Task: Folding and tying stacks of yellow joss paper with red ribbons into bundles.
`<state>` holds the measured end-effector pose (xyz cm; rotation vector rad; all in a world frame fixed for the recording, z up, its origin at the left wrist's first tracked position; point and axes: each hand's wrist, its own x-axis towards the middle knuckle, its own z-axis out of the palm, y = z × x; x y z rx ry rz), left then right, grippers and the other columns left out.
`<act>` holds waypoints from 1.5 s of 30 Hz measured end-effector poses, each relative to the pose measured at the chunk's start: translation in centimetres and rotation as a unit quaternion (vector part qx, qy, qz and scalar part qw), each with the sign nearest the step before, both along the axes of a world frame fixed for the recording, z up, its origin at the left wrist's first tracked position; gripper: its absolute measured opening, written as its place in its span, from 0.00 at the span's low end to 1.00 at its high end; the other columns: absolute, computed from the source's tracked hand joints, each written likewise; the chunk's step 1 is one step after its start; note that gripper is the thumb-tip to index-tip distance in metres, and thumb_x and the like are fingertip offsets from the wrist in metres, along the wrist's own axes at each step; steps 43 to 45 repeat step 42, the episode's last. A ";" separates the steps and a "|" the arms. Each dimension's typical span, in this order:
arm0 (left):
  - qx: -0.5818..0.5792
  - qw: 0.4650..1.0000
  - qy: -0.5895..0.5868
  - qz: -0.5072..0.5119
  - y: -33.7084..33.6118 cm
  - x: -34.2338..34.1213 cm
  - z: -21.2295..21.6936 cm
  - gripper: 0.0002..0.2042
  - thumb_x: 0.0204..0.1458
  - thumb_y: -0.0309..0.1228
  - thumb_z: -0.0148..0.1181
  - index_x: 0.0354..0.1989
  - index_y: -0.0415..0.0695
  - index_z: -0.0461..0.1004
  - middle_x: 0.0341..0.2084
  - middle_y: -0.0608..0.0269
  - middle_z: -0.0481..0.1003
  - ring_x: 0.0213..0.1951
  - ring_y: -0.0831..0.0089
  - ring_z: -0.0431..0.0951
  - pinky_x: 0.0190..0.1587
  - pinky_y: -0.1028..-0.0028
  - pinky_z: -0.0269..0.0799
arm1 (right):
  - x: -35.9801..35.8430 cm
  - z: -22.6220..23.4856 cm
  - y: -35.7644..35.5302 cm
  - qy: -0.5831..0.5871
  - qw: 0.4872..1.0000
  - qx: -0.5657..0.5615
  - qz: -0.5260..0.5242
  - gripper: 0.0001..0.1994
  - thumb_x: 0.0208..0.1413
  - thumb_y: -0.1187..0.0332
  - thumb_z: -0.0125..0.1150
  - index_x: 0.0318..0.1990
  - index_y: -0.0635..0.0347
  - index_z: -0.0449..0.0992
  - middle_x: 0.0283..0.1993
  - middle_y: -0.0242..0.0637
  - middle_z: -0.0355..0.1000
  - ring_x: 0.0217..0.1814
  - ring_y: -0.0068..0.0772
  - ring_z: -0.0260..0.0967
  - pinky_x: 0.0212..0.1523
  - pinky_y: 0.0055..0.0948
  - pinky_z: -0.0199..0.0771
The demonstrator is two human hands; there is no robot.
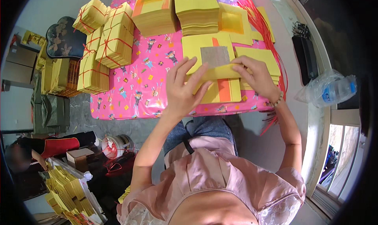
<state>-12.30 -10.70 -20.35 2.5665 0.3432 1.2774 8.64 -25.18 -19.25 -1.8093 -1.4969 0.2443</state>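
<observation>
The far edge of the pink patterned table (138,91) is walled by tall loose yellow paper stacks (177,10); the left side is blocked by string-tied yellow bundles (106,44); between these and the yellow sheets (214,67) under the hands lies a bare pink strip, wide enough to pass; loose red strings (271,40) crowd the right edge; a plastic bottle (334,90) lies well apart on the right.

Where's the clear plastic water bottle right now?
In the head view, the clear plastic water bottle lies on its side at the far right on the window ledge, beside a crumpled clear plastic bag, right of the pink patterned table.
</observation>
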 end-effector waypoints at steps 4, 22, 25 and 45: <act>0.091 0.996 -0.008 -0.007 0.2 0.8 -0.5 0.22 0.46 0.35 0.70 0.52 0.50 0.78 0.53 0.57 0.71 0.57 0.54 0.69 0.53 0.58 0.65 | 2.4 0.2 3.5 0.021 0.999 0.042 -0.006 0.11 0.62 0.63 0.59 0.43 0.62 0.77 0.29 0.40 0.73 0.26 0.31 0.68 0.29 0.29 0.68; -0.020 0.968 0.232 -0.089 3.5 5.7 -3.2 0.36 0.55 0.51 0.58 0.69 0.44 0.58 0.65 0.35 0.57 0.68 0.40 0.55 0.69 0.49 0.50 | 9.0 -2.8 12.6 -0.174 0.984 0.039 -0.013 0.11 0.58 0.63 0.62 0.40 0.61 0.79 0.37 0.40 0.76 0.41 0.43 0.74 0.47 0.39 0.73; -0.020 0.967 0.236 -0.092 3.6 5.7 -3.1 0.36 0.56 0.51 0.57 0.69 0.44 0.58 0.65 0.35 0.57 0.68 0.41 0.55 0.69 0.49 0.50 | 8.6 -1.3 13.4 -0.095 0.992 -0.083 0.021 0.11 0.58 0.63 0.62 0.41 0.61 0.80 0.40 0.42 0.78 0.44 0.44 0.75 0.48 0.38 0.74; -0.033 0.960 0.262 -0.092 3.8 5.8 -3.4 0.37 0.57 0.55 0.54 0.70 0.46 0.56 0.67 0.39 0.55 0.69 0.40 0.53 0.70 0.47 0.49 | 7.3 -2.2 15.6 -0.035 0.983 -0.161 0.086 0.15 0.59 0.62 0.59 0.48 0.62 0.78 0.46 0.51 0.77 0.49 0.48 0.75 0.52 0.42 0.73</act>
